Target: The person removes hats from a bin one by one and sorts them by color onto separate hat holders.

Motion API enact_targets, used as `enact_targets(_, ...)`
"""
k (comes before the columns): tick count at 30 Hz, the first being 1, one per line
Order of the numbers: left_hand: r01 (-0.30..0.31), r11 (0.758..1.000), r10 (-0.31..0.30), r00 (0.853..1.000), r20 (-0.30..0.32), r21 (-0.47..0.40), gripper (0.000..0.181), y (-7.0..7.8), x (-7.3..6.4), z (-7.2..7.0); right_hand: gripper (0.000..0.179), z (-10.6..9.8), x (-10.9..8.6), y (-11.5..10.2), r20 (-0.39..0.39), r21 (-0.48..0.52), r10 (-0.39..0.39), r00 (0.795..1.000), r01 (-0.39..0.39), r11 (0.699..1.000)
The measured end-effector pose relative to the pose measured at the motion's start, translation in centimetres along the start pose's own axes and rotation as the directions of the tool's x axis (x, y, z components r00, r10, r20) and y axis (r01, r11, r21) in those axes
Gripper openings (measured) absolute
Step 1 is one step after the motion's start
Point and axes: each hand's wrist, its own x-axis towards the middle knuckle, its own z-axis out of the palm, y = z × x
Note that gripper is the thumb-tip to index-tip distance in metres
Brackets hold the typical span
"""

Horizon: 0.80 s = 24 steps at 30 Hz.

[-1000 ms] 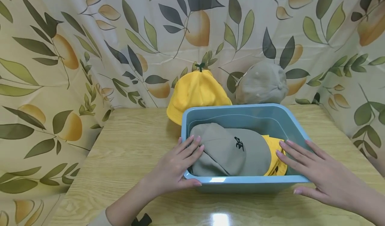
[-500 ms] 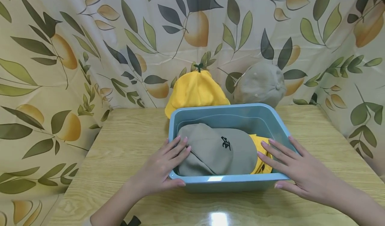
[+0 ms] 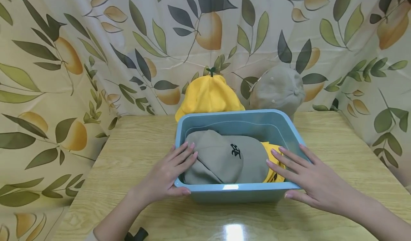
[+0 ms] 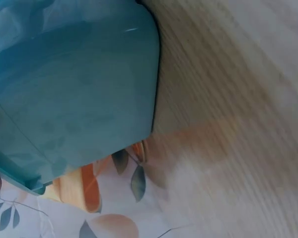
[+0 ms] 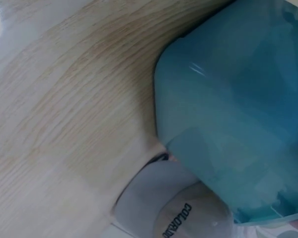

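A blue plastic bin (image 3: 237, 196) stands on the table, its wall filling much of both wrist views. Inside lies a grey cap (image 3: 221, 157) with dark embroidery, over folded yellow fabric (image 3: 267, 147). My left hand (image 3: 167, 175) rests at the bin's left front corner, fingers extended across the rim and thumb at the front edge. On the opposite side, my right hand (image 3: 316, 184) lies over the right rim with straight, spread fingers, thumb low in front. Fingertips of both hands overlap the bin's contents in the head view.
Behind the bin sit a yellow hat (image 3: 210, 95) with a green stem and a second grey cap (image 3: 277, 89), lettered as the right wrist view shows. Patterned curtain (image 3: 138, 55) hangs behind and at the sides. A small black object (image 3: 137, 234) lies near the front edge.
The bin has slid left across the table with its contents, both hands travelling along with it. The hats behind stay in place.
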Motion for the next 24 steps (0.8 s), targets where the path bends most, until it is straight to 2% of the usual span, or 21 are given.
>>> enact_targets(7, -0.002, 1.0, 0.002, 1.0, 0.013, 0.0, 0.088, -1.0, 0.4, 0.1, 0.059, 0.3, 0.3, 0.3, -0.013, -0.009, 0.009, 1.0, -0.009, 1.0)
enact_targets(14, 0.02, 1.0, -0.02, 1.0, 0.016, 0.0, 0.089, -1.4, 0.7, 0.1, 0.065, 0.0, 0.5, 0.8, 0.036, -0.006, 0.013, 0.999, -0.013, 1.0)
enact_targets(20, 0.029, 1.0, -0.028, 0.999, 0.023, -0.01, 0.088, -1.3, 0.5, 0.1, 0.074, -1.5, 1.0, 1.4, 0.147, 0.117, 0.014, 0.989, -0.031, 0.993)
enact_targets(24, 0.036, 0.999, -0.036, 0.999, 0.03, -0.014, 0.088, -1.1, 0.2, 0.0, 0.078, -2.8, 2.5, 2.6, 0.176, 0.193, 0.02, 0.984, -0.054, 0.98)
